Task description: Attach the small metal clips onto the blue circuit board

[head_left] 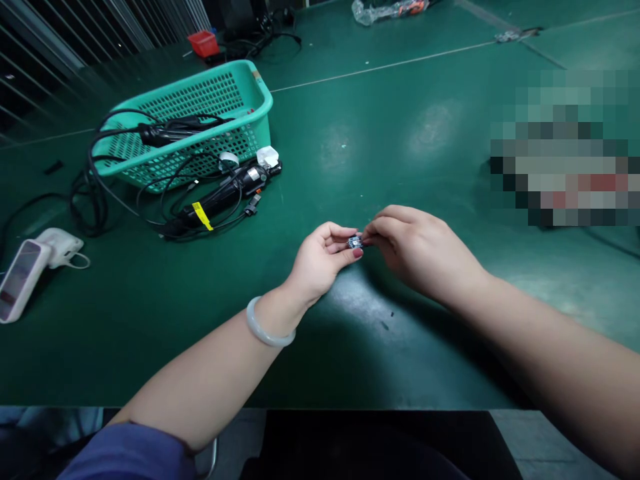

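Tiny dark-and-silvery part (pixel 355 242) pinched in my left hand (pixel 320 257), right hand (pixel 417 243) fingertips closed at it; green basket (pixel 185 123) at ten o'clock holds black cabled gear (pixel 173 130).

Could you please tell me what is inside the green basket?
Inside the basket, black cables and a black cable-like bundle show, plus small red bits. Whatever lies beneath the bundle is hidden.

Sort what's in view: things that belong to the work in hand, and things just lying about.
In the work:
- small part, between left hand and right hand

Apparently lying about:
- green basket
- yellow-tagged black device
- white device
- red container

Pixelated patch: can't tell.
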`<state>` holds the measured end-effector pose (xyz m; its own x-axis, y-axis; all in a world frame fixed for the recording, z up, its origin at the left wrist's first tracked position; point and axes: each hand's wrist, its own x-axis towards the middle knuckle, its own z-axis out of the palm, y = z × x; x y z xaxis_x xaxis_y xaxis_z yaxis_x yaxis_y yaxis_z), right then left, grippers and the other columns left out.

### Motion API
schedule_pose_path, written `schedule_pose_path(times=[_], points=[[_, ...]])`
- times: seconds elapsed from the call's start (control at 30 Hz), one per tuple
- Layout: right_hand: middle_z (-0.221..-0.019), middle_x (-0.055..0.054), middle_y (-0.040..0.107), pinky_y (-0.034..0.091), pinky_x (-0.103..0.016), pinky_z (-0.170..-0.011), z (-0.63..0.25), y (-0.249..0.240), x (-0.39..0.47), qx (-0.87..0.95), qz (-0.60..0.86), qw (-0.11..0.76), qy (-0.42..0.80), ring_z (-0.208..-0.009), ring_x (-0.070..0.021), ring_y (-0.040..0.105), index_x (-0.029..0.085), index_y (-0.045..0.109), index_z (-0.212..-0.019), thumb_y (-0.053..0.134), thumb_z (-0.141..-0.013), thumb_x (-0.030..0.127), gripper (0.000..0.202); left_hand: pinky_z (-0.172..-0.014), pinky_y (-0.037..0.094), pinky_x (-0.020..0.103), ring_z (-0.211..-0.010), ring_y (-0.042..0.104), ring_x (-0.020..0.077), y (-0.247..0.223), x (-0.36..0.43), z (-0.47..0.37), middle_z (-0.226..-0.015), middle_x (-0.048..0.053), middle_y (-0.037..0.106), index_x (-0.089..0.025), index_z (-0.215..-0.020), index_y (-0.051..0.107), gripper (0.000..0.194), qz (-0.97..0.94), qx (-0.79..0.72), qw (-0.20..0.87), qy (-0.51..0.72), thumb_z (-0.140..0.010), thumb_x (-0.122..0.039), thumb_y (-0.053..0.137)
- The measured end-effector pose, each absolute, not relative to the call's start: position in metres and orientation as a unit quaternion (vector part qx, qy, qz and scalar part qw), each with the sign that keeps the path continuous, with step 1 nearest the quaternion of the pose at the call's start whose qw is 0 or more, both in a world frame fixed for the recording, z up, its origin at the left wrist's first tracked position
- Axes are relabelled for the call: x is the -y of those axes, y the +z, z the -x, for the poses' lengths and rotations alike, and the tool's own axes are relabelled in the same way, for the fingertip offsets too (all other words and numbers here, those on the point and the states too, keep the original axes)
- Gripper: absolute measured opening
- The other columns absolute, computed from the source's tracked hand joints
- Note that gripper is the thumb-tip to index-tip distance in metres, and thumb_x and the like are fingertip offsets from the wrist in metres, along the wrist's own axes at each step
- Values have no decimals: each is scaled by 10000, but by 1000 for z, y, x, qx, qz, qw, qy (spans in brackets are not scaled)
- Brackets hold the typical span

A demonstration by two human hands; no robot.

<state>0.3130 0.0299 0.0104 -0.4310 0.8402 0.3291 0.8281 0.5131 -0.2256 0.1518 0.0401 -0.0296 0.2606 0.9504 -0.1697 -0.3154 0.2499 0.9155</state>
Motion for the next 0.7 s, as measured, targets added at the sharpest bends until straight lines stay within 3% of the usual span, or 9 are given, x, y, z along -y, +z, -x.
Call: schedule_pose_path(times=[0.2, 0.43, 0.7], points=[[-857, -87, 677, 479, -303, -704, -312, 12, -28, 847, 491, 205, 10, -775, -192, 612, 174, 693, -822, 475, -878, 165, 225, -933, 456, 350, -826, 650, 114, -31, -41, -152, -829, 3, 692, -154, -808, 608, 327, -402, -396, 684, 462, -557, -106, 813], [-912, -79, 704, 502, -308, -726, -319, 9, -30, 802, 525, 286, 15, -816, -191, 647, 206, 710, -883, 476, -909, 233, 236, -919, 464, 301, -838, 647, 92, -30, -42, -150, -854, 4, 694, -153, -860, 619, 312, -376, -384, 693, 481, -605, -114, 795], [-837, -62, 723, 504, -327, -739, -330, -30, -62, 759, 529, 349, 151, -781, -186, 654, 186, 698, -802, 545, -857, 248, 174, -994, 456, 324, -945, 669, 120, -21, -43, -147, -904, 15, 672, -155, -931, 626, 170, -284, -399, 702, 516, -779, -80, 615]])
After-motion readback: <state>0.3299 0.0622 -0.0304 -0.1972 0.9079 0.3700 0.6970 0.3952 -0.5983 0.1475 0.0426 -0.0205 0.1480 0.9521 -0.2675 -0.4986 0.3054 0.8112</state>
